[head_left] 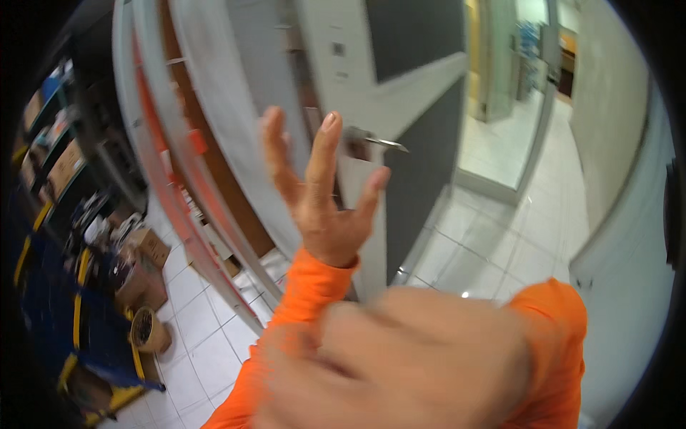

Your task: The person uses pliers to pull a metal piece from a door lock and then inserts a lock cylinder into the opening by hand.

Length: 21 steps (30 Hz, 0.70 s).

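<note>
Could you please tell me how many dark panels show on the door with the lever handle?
2: the upper panel, cut off by the picture's top edge, and the lower panel, beneath the crossbar. More may lie out of view.

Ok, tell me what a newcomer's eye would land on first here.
Probably the large, blurred right hand, close to the camera at bottom centre, with a bright orange sleeve at its right. Next would come the left hand, spread open near the middle of the picture. Behind it stands a grey-and-white door, its metal lever handle showing to the hand's upper right.
</note>
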Motion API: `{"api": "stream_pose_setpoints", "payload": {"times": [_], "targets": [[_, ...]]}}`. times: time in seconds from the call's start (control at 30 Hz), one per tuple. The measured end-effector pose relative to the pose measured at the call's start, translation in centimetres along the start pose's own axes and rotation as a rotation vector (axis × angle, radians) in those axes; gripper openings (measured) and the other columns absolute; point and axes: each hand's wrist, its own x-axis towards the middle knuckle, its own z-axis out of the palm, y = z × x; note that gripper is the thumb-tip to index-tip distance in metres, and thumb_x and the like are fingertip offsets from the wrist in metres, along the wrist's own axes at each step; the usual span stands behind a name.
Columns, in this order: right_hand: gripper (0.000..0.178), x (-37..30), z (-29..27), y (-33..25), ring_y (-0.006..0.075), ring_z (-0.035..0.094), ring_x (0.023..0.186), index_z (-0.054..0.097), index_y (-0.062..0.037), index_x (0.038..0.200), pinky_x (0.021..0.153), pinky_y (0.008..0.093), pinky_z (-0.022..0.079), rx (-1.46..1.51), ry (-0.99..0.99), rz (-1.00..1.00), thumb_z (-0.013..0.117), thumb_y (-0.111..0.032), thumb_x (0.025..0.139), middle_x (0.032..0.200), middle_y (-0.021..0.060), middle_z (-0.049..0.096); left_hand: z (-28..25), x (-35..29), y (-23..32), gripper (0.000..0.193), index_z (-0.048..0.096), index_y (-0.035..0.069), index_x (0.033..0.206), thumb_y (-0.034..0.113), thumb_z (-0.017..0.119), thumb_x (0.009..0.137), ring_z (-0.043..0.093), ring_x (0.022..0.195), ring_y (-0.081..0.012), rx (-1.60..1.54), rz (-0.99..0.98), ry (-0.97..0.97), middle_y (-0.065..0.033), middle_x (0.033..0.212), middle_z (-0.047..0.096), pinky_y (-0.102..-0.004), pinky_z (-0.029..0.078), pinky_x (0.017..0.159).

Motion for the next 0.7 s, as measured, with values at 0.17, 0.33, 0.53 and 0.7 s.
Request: {"api": "stream_pose_setpoints", "payload": {"times": [0.17, 0.33, 0.53, 0.7], "targets": [[0.016, -1.7, -2.0, 3.7, 0.0232, 0.062, 0.066, 0.072, -0.0114, 0.093, 0.057, 0.0352, 0.05, -0.104, -0.258, 0.095, 0.07, -0.013, 0.077, 0.084, 0.0054, 0.067, 1.0, 1.2, 0.3, 0.042, 0.08, 0.022, 0.116, 0.02, 0.091, 0.075, 0.029, 0.156, -0.0453, 0.178, 0.146, -0.07, -0.023, 0.165, 0.039, -0.0542, 0.025, 0.129], [0.01, -6.2, -3.9, 9.0, 0.021, 0.071, 0.081, 0.074, -0.0029, 0.103, 0.069, 0.0281, 0.056, -0.01, 0.107, 0.686, 0.071, -0.01, 0.097, 0.094, 0.008, 0.071, -0.3, 3.0, -0.1, 0.018, 0.079, 0.02, 0.094, 0.019, 0.088, 0.078, 0.028, 0.156, -0.0479, 0.218, 0.229, -0.056, -0.0199, 0.161, 0.046, -0.0552, 0.025, 0.129], [0.016, -20.6, -6.8, 15.0, 0.0199, 0.074, 0.087, 0.077, -0.0028, 0.112, 0.077, 0.0324, 0.058, -0.187, -0.043, 1.022, 0.068, -0.012, 0.101, 0.104, 0.0091, 0.076, 1.4, 3.1, 0.4, 0.022, 0.078, 0.016, 0.098, 0.014, 0.088, 0.078, 0.031, 0.156, -0.0457, 0.145, 0.216, -0.023, -0.0212, 0.163, 0.042, -0.0542, 0.028, 0.128], [0.093, -44.8, -5.2, 12.0, 0.0407, 0.042, 0.149, 0.039, -0.006, 0.161, 0.118, 0.0581, 0.04, -0.771, -0.71, 1.858, 0.075, -0.057, 0.092, 0.165, 0.0183, 0.041, 0.8, 0.5, -2.3, 0.045, 0.064, 0.01, 0.116, 0.023, 0.088, 0.08, 0.033, 0.156, -0.0428, 0.022, -0.035, -0.15, -0.0241, 0.165, 0.037, -0.0537, 0.029, 0.127]]}}
